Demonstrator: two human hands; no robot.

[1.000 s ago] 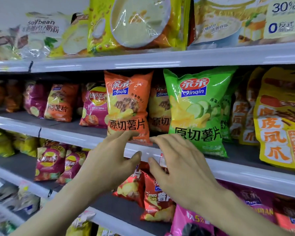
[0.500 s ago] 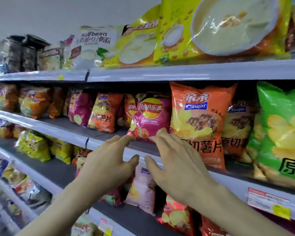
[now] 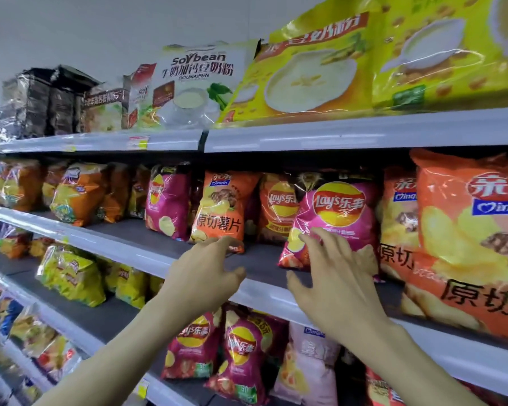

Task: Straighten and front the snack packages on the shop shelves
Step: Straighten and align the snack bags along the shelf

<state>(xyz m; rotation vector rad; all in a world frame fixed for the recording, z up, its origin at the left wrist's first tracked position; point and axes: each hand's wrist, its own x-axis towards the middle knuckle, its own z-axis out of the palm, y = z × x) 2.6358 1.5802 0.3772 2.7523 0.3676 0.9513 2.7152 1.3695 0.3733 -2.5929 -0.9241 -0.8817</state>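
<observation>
On the middle shelf a pink Lay's bag stands upright near the front edge. My right hand reaches up to it, fingers spread and touching its lower part. An orange Qinqin chip bag stands further back to the left. My left hand hovers at the shelf edge with loosely bent fingers, its fingertips just in front of that bag's bottom corner, holding nothing. A large orange Qinqin bag leans at the front right.
More chip bags line the middle shelf to the left, set back from the edge. Soybean powder bags fill the top shelf. Lower shelves hold pink Lay's bags and yellow bags. Bare shelf lies between the two hands.
The view has shifted left along the shelf. Both hands moved left with it, from the large orange bag to the pink Lay's bag and the smaller orange bag.
</observation>
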